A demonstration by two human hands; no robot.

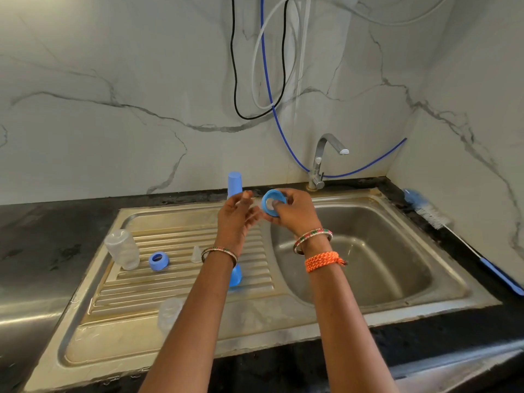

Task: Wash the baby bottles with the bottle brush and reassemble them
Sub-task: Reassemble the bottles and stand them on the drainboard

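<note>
My right hand (295, 214) grips a blue bottle collar ring (272, 206) above the sink's left rim, thumb at its pale centre. My left hand (236, 219) is raised just left of the ring with curved fingers. Something faint and clear shows at its fingertips, and whether it holds anything is unclear. On the drainboard (181, 282) stand a clear bottle (122, 249), a second blue ring (158, 260) and a clear nipple (195, 253). Another clear bottle (169, 313) is nearer me. One blue cap (234, 183) stands at the back, another (236, 276) is half hidden by my left forearm. The bottle brush (428, 212) lies on the right counter.
The steel sink basin (374, 259) is on the right under the faucet (326, 160). Black, white and blue hoses (266, 80) hang down the marble wall behind. Dark countertop (42, 231) surrounds the sink, with a wall corner close on the right.
</note>
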